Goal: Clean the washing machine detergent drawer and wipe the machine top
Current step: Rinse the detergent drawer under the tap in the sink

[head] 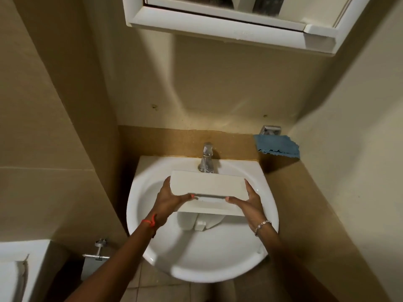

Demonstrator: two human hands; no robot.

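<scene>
Holding the detergent drawer (207,185) above the white sink (196,264), front panel up, just in front of the tap (206,159). Gripping it at both ends: left hand (169,198) on one, right hand (250,203) on the other, each grip curled round the panel, thumbs on the near face. Off to the right by the wall, a blue cloth (275,146), draped.
</scene>
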